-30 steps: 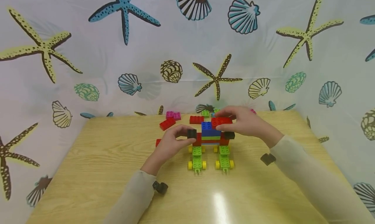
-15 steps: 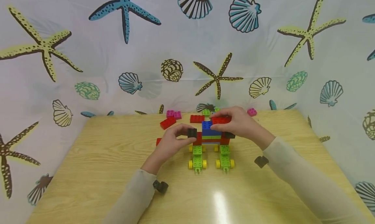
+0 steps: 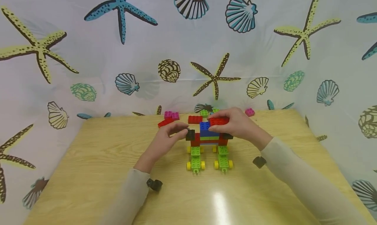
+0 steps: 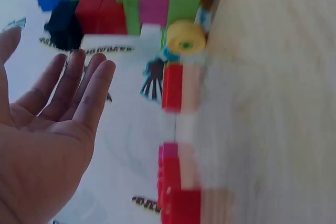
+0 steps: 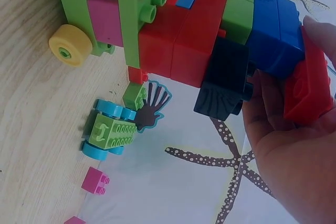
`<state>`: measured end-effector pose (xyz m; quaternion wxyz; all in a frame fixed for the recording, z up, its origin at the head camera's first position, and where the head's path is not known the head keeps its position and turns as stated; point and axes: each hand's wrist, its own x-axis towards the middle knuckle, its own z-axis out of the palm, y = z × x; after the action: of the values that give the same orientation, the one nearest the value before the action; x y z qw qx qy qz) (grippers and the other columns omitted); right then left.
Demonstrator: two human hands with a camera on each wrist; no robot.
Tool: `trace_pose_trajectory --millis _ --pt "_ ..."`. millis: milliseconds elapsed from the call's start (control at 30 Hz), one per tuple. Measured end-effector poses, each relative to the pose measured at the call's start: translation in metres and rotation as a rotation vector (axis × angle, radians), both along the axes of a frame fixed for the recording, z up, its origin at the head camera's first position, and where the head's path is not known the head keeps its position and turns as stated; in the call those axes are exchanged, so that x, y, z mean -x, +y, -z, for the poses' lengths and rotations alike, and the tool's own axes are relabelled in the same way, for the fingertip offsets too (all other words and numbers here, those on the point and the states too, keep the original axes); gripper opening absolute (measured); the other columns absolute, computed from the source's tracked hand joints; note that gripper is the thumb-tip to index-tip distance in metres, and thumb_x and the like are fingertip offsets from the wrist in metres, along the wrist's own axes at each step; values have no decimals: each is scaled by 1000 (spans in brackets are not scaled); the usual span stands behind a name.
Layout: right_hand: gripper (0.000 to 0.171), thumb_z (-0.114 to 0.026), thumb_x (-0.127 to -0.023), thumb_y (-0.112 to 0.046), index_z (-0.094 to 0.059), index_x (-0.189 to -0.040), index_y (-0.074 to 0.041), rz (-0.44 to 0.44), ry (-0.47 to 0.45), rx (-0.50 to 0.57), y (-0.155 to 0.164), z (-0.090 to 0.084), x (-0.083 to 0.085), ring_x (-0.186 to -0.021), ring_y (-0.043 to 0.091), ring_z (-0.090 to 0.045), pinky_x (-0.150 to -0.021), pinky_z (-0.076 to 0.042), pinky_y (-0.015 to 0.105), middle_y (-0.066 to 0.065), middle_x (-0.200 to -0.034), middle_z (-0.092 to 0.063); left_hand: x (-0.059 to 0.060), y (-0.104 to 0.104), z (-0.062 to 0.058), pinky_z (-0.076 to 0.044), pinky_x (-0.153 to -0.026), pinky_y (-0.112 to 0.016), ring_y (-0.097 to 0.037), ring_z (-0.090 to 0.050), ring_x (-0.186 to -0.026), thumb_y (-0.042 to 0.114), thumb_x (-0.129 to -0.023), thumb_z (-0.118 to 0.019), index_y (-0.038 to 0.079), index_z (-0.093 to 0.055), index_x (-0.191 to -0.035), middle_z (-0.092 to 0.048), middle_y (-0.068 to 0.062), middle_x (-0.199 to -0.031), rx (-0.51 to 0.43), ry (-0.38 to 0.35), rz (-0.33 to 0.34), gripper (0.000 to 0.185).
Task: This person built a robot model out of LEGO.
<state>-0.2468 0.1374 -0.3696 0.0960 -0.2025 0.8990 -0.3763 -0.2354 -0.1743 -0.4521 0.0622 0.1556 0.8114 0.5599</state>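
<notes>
A built model of toy building bricks stands on two green bases point(image 3: 195, 163) with yellow wheels. Its middle has red bricks point(image 5: 176, 38), a green layer point(image 5: 239, 11) and blue bricks point(image 3: 205, 129) on top. A black brick sticks out on each side, the left one point(image 3: 190, 135) and the right one point(image 5: 223, 77). My right hand point(image 3: 240, 124) pinches a red brick point(image 3: 219, 121) between thumb and fingers, at the top of the blue bricks and overhanging to the right. My left hand point(image 3: 165, 139) has its fingers loosely extended beside the left black brick, holding nothing.
Behind the model lie a red brick point(image 3: 195, 119), another red brick point(image 3: 165, 122), pink bricks point(image 3: 171, 115) and a lone pink brick point(image 3: 249, 112). A green base with blue wheels point(image 5: 113, 130) stands behind too. A patterned cloth point(image 3: 182, 97) hangs at the table's back.
My left hand has let go of the left black brick and drawn slightly left. My right hand has lowered the red brick a little, toward the blue bricks.
</notes>
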Motion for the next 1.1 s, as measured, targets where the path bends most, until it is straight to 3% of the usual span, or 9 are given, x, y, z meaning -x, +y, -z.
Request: trace_pose_trajectory --millis 133,333,433,767,1100 --pt "48 -87 -99 -40 -79 -142 -20 -9 4 0 0 2 1 -120 31 -66 -98 -64 44 9 -141 -77 15 -27 -5 -59 -119 -52 -42 -69 -136 39 -114 -67 9 -70 -144 -73 -17 -143 29 34 -60 43" --pt "48 -87 -99 -39 -78 -142 -20 -9 1 -2 2 2 1 -121 31 -66 -100 -64 45 8 -142 -77 40 -66 -2 -59 -116 -52 -35 -63 -138 40 -112 -69 12 -69 -146 -72 -12 -145 238 42 -220 44" --pt "48 -87 -99 -39 -78 -142 -20 -5 -3 -2 2 1 0 -122 31 -66 -99 -64 46 7 -141 -77 51 -76 4 -57 -119 -55 -39 -62 -142 36 -112 -70 7 -67 -148 -70 -17 -148 283 22 -249 46" --pt "48 -87 -99 -40 -79 -142 -21 -21 9 -2 -2 3 2 -120 30 -65 -97 -63 43 7 -140 -77 76 -79 18 -57 -120 -53 -41 -62 -137 32 -109 -73 2 -62 -152 -66 -23 -152 430 -81 -248 53" --pt "50 -86 -100 -41 -77 -144 -19 -12 5 -6 1 2 2 -123 31 -65 -101 -62 47 7 -143 -77 88 -65 19 -55 -122 -52 -40 -62 -134 26 -106 -77 1 -59 -155 -65 -23 -153 457 -147 -234 58"
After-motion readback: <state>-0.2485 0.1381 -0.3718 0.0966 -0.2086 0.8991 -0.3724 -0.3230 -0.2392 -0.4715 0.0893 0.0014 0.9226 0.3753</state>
